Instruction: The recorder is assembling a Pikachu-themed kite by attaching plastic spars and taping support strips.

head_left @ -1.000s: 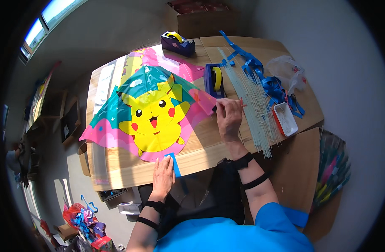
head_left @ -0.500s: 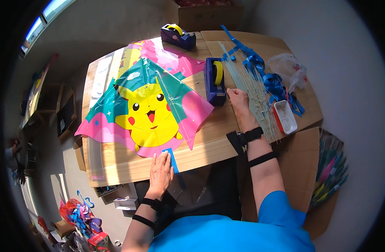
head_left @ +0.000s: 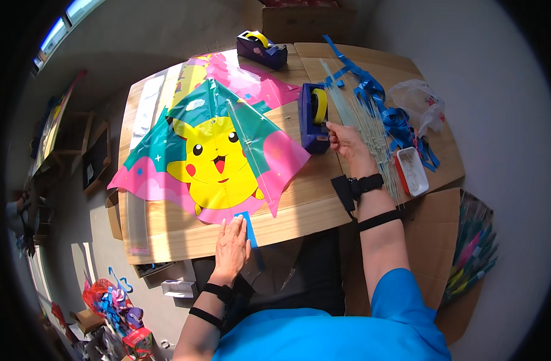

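A kite (head_left: pixel 218 162) with a yellow cartoon figure on green and pink lies spread on the wooden table. My left hand (head_left: pixel 232 245) rests flat at its lower edge, fingers stretched out beside and partly over a blue ribbon strip (head_left: pixel 250 231) that hangs past the table's near edge. To the right of the kite stands a dark purple tape dispenser (head_left: pixel 314 139) with a yellow roll (head_left: pixel 319 107). My right hand (head_left: pixel 350 146) is closed in a pinch at the dispenser's right side. Whatever its fingertips hold is too small to make out.
Thin sticks (head_left: pixel 372 132), tangled blue ribbon (head_left: pixel 396 120), a clear plastic bag (head_left: pixel 417 99) and a red and white tray (head_left: pixel 412 171) crowd the right side. A second dispenser (head_left: pixel 260 53) stands at the back. Another pink kite sheet (head_left: pixel 257 78) lies beneath the first one.
My right hand has moved slightly left and up, bringing its fingertips closer to the tape dispenser. My left hand stays on the kite's lower edge by the ribbon.
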A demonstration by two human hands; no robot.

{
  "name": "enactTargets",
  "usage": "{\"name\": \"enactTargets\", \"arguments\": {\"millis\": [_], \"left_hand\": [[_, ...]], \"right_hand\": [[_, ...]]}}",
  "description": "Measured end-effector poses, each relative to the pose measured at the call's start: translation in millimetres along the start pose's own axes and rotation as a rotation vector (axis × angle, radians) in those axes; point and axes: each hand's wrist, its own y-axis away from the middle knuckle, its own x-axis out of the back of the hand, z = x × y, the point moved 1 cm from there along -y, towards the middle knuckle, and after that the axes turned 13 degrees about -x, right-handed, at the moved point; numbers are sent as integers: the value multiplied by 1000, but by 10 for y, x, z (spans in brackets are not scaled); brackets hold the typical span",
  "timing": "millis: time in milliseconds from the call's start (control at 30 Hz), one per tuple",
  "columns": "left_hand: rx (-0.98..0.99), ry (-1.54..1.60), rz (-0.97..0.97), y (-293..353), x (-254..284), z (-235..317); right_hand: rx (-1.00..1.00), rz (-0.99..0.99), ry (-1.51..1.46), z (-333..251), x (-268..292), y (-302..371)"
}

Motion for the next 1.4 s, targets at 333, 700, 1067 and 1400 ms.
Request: {"name": "enactTargets", "arguments": {"millis": [333, 700, 1067, 1400], "left_hand": [[11, -19, -20, 8, 9, 16], [17, 7, -67, -11, 39, 39], [54, -15, -60, 18, 81, 31], [38, 14, 51, 48, 10, 35]], "right_hand": [[31, -11, -112, 357, 55, 330], [309, -241, -118, 913, 174, 1], [297, 289, 171, 1026, 49, 75], [-271, -641, 31, 1682, -891, 1334]]}}
